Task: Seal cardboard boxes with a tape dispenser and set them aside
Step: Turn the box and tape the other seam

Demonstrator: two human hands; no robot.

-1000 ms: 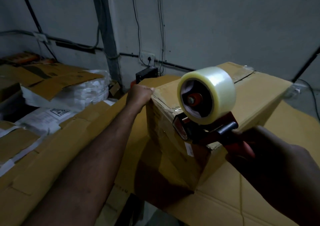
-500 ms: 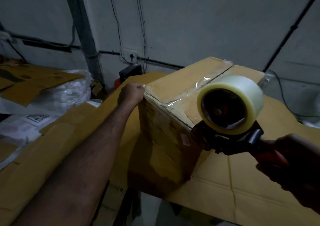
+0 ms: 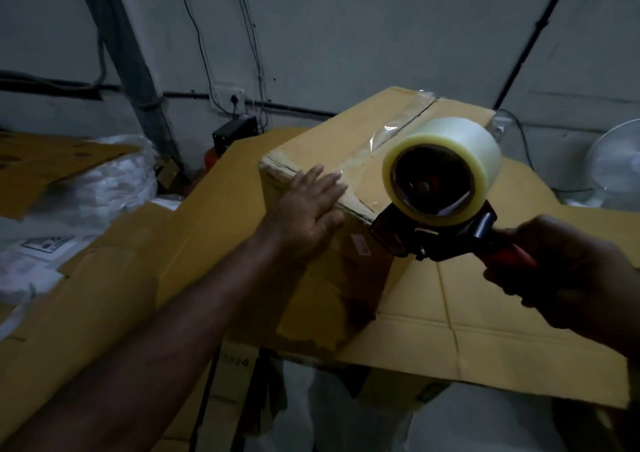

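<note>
Left grip (image 3: 311,206) lay flat, fingers straight, on the near edge of the matte cardboard box (image 3: 346,133); right grip (image 3: 568,278) clamped the red handle of the tape dispenser (image 3: 436,237) just beside it.

Dim grey wall (image 3: 346,29) — pipe (image 3: 130,57), fan (image 3: 614,164)

Pretty dim, greyish cast. Brightest on the tape roll (image 3: 464,147) and box top (image 3: 332,140), small glare on the tape strip (image 3: 398,128). Deep shadow over the right hand (image 3: 568,271) at 4 o'clock. Slight motion blur on the left hand (image 3: 308,209). Wide-angle lean in the pipe (image 3: 135,71) at 11 o'clock.
</note>
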